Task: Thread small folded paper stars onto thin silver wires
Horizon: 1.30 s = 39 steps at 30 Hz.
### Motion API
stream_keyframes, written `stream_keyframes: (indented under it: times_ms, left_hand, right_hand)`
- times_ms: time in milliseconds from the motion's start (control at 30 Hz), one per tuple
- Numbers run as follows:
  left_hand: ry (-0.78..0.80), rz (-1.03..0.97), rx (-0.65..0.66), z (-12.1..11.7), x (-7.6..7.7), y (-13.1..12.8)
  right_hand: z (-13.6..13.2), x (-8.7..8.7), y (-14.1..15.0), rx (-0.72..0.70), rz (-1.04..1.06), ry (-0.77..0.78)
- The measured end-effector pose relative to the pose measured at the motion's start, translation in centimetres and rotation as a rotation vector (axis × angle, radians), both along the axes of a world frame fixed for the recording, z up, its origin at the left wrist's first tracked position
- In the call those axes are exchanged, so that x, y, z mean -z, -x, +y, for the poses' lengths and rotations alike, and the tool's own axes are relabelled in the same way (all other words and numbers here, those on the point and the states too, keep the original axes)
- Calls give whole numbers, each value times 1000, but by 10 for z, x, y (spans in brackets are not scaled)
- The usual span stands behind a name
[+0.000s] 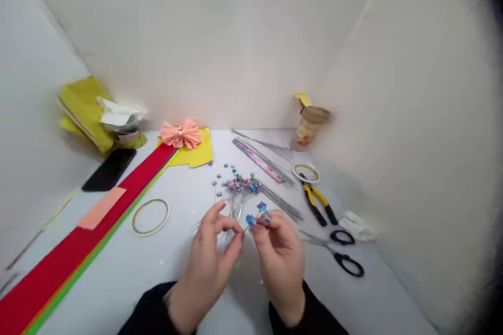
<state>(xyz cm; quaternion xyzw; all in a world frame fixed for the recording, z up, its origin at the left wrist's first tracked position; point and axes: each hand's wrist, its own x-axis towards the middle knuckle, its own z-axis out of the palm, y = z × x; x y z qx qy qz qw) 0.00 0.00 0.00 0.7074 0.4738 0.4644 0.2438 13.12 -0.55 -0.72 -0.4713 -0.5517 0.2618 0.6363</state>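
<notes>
My left hand (212, 251) is pinched at the fingertips, holding the end of a thin silver wire (240, 230) that is hard to make out. My right hand (277, 248) is closed in a pinch on small blue beads (251, 219) at the fingertips; another blue bead (261, 206) shows just above. The two hands almost touch over the white table (184, 272). Just beyond them lies a bundle of beaded wires (241, 188) with pink and blue heads, with loose beads (220, 170) scattered about it.
Long red and green paper strips (78, 251) run along the left, with a tape ring (150, 216) beside them. A pink paper flower (181, 133) on yellow paper, a black phone (109, 169), pliers (319, 204), scissors (338, 251), a wire bundle (275, 196) and a jar (308, 128) lie around.
</notes>
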Motion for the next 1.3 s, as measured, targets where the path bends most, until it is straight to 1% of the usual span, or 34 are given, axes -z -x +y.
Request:
stream_keyframes:
  times_ms: [167,333,533,767,1300]
  left_hand:
    - [-2,43,41,2,1,1]
    - [11,67,76,2,2,3]
    - [44,48,110,1,2,2]
    - [80,-33,92,1,1,0]
    - [127,-81,100,1,-1,-1]
  right_hand:
    - [0,-6,0,-9,-41,-24]
    - [-1,-9,-1,5,-65,-26]
    - [-1,-11,-2,5,-98,-35]
    - [-2,-12,-1,-33,-101,-40]
    - [-2,-11,-2,-9,-157,-73]
